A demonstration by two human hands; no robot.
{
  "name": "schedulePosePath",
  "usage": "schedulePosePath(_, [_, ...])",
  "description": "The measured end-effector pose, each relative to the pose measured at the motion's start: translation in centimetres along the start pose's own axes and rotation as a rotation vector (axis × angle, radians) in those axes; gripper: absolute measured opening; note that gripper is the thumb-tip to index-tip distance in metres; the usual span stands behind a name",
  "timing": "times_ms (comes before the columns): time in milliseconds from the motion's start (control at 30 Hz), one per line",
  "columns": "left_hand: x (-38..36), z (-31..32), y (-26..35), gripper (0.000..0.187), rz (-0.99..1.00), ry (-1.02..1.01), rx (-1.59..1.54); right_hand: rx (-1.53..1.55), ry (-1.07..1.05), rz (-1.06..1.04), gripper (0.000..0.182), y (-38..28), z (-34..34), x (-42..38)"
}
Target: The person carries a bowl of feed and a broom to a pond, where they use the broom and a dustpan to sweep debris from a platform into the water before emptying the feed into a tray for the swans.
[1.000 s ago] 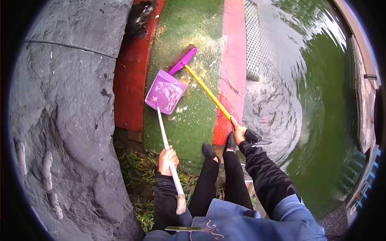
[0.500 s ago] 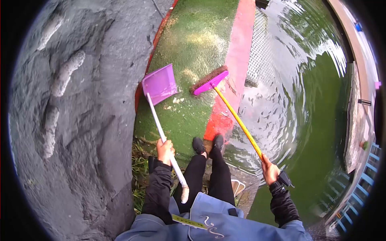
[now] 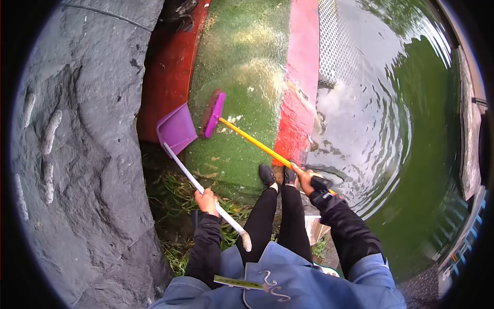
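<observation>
Green turf runs out from the person's black shoes, with grey rock to the left and rippled water to the right; nearest, the left hand is closed around the white handle of a purple dustpan, fingers wrapped over it; the right hand is likewise curled tight on the yellow handle of a broom; farther out, the dustpan overlaps the turf's left edge, whether touching it I cannot tell; the broom's purple head is just right of it, apart; pale patches mark the turf beyond; white mesh borders the water at the top.
</observation>
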State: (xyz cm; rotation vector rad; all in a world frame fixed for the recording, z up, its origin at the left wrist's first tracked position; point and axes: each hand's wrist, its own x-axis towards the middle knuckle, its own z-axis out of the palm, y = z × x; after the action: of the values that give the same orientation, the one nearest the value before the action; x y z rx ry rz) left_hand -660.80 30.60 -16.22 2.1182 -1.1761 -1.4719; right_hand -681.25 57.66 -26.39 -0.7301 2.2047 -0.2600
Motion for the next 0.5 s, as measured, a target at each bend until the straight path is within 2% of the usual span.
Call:
schedulePosePath(67, [0.5, -0.3, -1.1, 0.01, -0.045, -0.019, -0.057, -0.063, -0.001, 0.052, 0.04, 2.8, -3.3, -4.0])
schedulePosePath(100, [0.6, -0.4, -1.4, 0.011, -0.086, -0.047, -0.114, -0.173, 0.051, 0.012, 0.039, 4.2, -5.4, -6.4])
schedulePosePath(167, [0.5, -0.1, -1.7, 0.011, -0.14, -0.036, -0.127, -0.215, -0.052, 0.122, 0.038, 5.6, -10.1, -11.4])
schedulePosePath(233, [0.6, 0.0, -2.3, 0.011, -0.177, -0.04, -0.128, -0.304, -0.039, 0.195, 0.038, 5.7, -12.8, -16.5])
schedulePosePath(300, [-0.1, 0.1, -2.1, 0.01, -0.204, -0.034, -0.156, -0.32, 0.039, 0.2, 0.035, 5.5, -13.9, -21.3])
schedulePosePath(367, [-0.1, 0.3, -2.4, 0.01, -0.178, 0.007, -0.14, -0.283, -0.01, 0.284, 0.038, 4.2, -15.4, -24.2])
schedulePosePath(400, [-0.1, 0.0, -2.8, 0.01, -0.19, 0.003, -0.138, -0.188, 0.03, 0.279, 0.04, 3.5, -16.0, -25.0])
schedulePosePath(500, [1.2, -0.4, -3.5, 0.01, -0.175, -0.016, -0.126, -0.159, 0.0, 0.254, 0.041, 2.4, -15.1, -24.5])
